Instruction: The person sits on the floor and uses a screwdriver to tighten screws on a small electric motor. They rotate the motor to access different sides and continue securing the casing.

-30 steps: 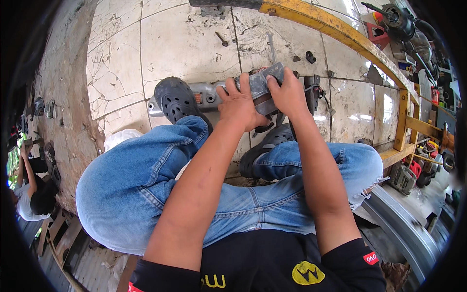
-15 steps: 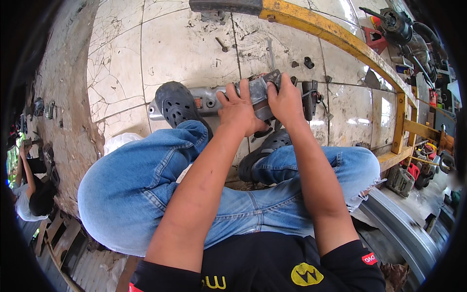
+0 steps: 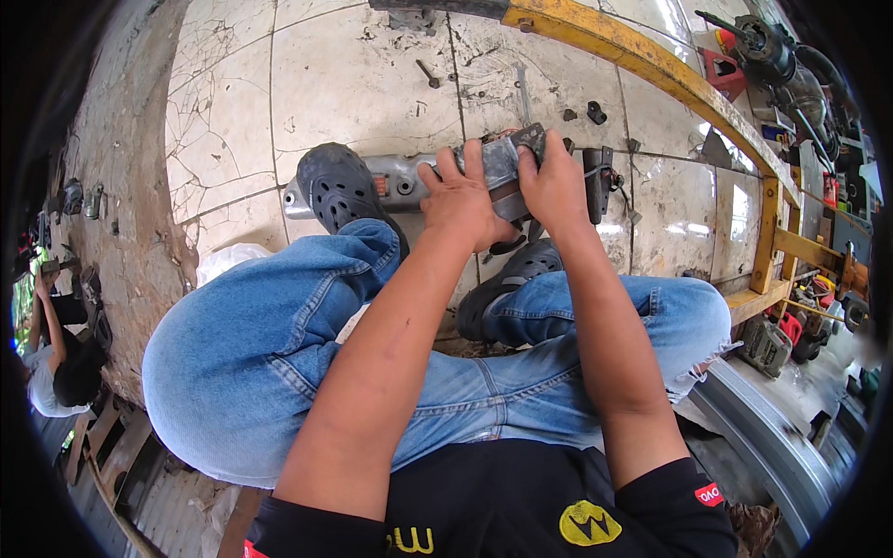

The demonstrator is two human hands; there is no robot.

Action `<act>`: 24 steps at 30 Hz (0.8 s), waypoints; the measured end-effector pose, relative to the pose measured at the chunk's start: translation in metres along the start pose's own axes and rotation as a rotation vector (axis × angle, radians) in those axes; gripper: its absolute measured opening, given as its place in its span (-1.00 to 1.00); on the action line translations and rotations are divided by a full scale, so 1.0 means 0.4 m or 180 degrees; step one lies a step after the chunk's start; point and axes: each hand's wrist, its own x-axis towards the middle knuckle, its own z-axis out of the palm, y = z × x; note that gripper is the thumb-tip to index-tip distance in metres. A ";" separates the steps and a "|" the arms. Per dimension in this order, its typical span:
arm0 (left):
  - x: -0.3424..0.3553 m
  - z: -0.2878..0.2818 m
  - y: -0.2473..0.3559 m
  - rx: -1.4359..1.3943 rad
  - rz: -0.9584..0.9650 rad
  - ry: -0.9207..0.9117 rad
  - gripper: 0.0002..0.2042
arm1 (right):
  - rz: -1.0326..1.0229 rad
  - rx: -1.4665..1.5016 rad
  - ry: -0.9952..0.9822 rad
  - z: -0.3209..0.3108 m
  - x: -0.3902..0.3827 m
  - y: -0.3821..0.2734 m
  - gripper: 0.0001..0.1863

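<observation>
A long grey metal tool housing (image 3: 402, 166) lies across the tiles in front of me, its left end passing beside my left shoe. My left hand (image 3: 460, 206) grips its middle, fingers spread over the top and thumb on the near side. At the housing's right end, my right hand (image 3: 555, 191) is closed round a dark metal block (image 3: 531, 138), with its thumb on the near face. The underside of both grips is hidden. Just right of my right hand is a dark cylindrical part (image 3: 597, 181) with short wires.
A bolt (image 3: 428, 74) and a spanner (image 3: 524, 90) lie beyond the housing, among small dark parts. My left shoe (image 3: 337, 186) presses near it. A yellow steel frame (image 3: 642, 70) runs along the far right. Machinery stands at the right edge; another person (image 3: 60, 363) sits far left.
The dark block at the housing's right end has shifted slightly to the right and away, with my right hand on it. My left hand has moved slightly right and its fingers are closer together.
</observation>
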 end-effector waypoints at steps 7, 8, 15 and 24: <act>-0.002 0.000 0.004 0.0000 -0.0026 0.0039 0.39 | -0.0096 -0.0085 -0.0163 -0.009 0.011 0.007 -0.74; -0.002 0.000 0.003 0.0000 -0.0013 0.0045 0.39 | -0.0103 -0.0103 -0.0220 -0.013 0.016 0.007 -0.75; 0.000 0.000 0.003 0.0028 0.0038 0.0094 0.37 | 0.0035 0.0153 0.0085 0.001 0.007 0.012 -0.75; -0.006 -0.001 0.005 -0.0120 -0.0006 0.0089 0.31 | -0.0086 -0.0118 -0.0049 -0.001 0.000 0.007 -0.75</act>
